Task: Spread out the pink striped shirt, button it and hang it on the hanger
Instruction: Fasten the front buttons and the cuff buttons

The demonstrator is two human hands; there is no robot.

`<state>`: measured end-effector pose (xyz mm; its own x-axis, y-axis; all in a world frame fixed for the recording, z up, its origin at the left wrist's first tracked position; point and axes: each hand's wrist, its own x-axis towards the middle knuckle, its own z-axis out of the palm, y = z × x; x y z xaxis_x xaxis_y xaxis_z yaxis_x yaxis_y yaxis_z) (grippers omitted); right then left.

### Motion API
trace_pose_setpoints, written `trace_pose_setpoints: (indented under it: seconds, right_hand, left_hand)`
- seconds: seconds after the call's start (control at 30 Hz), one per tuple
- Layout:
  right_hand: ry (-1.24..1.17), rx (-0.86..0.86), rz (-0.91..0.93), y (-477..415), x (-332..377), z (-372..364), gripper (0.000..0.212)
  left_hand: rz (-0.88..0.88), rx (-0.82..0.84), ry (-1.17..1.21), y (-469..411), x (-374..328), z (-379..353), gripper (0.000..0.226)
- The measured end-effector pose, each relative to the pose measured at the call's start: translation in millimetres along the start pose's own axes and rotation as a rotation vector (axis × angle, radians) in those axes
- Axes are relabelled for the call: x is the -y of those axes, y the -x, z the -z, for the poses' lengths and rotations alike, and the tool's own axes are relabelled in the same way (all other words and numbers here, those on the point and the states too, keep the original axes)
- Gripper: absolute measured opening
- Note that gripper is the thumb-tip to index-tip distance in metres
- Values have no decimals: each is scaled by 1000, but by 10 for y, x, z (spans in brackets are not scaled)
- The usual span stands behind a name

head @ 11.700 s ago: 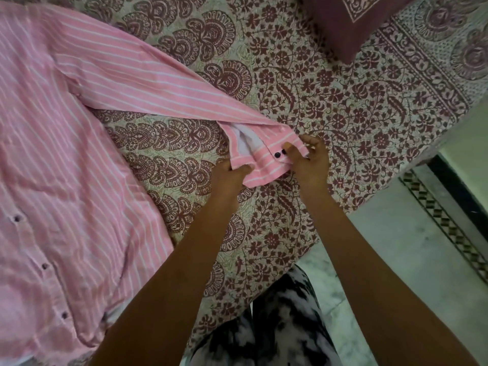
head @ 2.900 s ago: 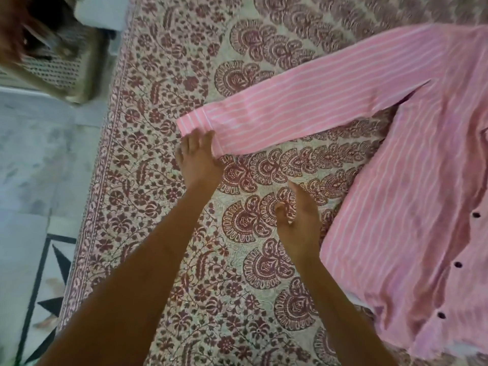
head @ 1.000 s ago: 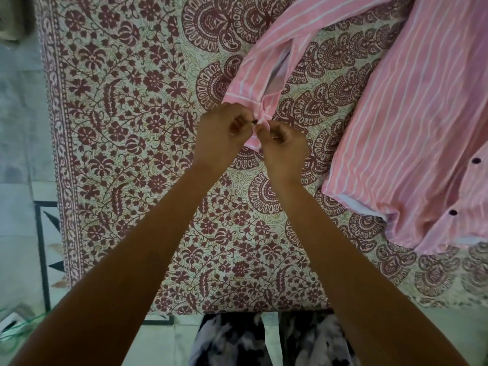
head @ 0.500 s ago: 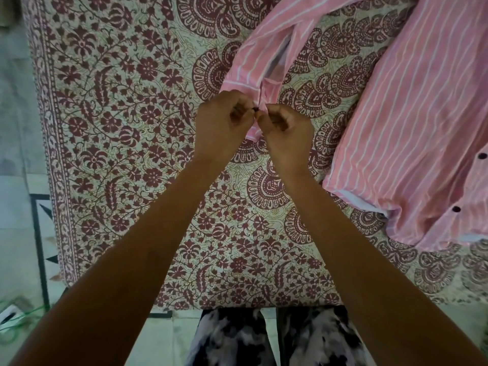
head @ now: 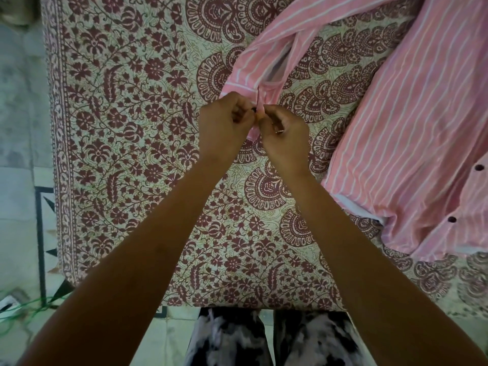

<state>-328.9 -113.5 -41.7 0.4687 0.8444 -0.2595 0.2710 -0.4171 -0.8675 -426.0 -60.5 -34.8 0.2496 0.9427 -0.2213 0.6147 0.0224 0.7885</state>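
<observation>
Pinching the cuff [head: 257, 101] between both hands, the person worked at its dark button [head: 254, 109]. The left hand [head: 224, 128] seemed to pinch the button side and the right hand [head: 285, 133] the hole side, though fingers hid the hole. The shirt [head: 412, 143] lay spread on the bed [head: 132, 154] (front buttons apparently done). Best to keep the cuff taut and push the button edge-first.

A maroon floral bedsheet [head: 126, 143] covers the bed above pale floor tiles [head: 15, 180].
</observation>
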Motion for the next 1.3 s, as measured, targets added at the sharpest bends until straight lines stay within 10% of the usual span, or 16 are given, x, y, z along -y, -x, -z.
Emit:
trace_pose_setpoints:
  seconds: [1.3]
  right_hand:
    - [-13, -268, 133, 169, -154, -92, 17]
  left_hand:
    - [561, 132, 649, 76, -139, -149, 22]
